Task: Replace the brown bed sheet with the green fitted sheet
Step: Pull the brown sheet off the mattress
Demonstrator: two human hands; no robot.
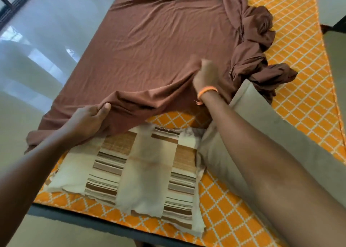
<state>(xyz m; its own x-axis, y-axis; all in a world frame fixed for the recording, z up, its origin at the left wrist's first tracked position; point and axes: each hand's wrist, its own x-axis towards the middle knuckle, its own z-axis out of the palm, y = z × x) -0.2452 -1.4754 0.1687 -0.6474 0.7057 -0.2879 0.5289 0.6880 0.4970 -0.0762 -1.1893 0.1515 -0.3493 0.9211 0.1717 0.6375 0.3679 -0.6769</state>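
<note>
We see the brown bed sheet (159, 46) spread over the left and far part of the bed, its near edge lifted off the orange diamond-patterned mattress (303, 63). Along the right side the sheet is bunched into a twisted heap that lies on the bare mattress.

Our left hand (89, 119) grips the sheet's near edge at the left, thumb on top and fingers curled under the cloth, so the fabric rises in a fold over the knuckles. Our right hand (206, 76) is farther out and to the right, its fingers closed on a gathered pinch of the same sheet, just left of the bunched heap; this hand is blurred, so we cannot tell the finger detail. An orange band (206, 91) circles the right wrist.

Between the two hands the sheet's edge sags in a shallow curve. Just near of that edge lies a striped cream and brown pillow (142, 164) on the mattress. A plain beige pillow (262, 112) lies to its right, partly under our right forearm, with its far end touching the bunched heap.
</note>
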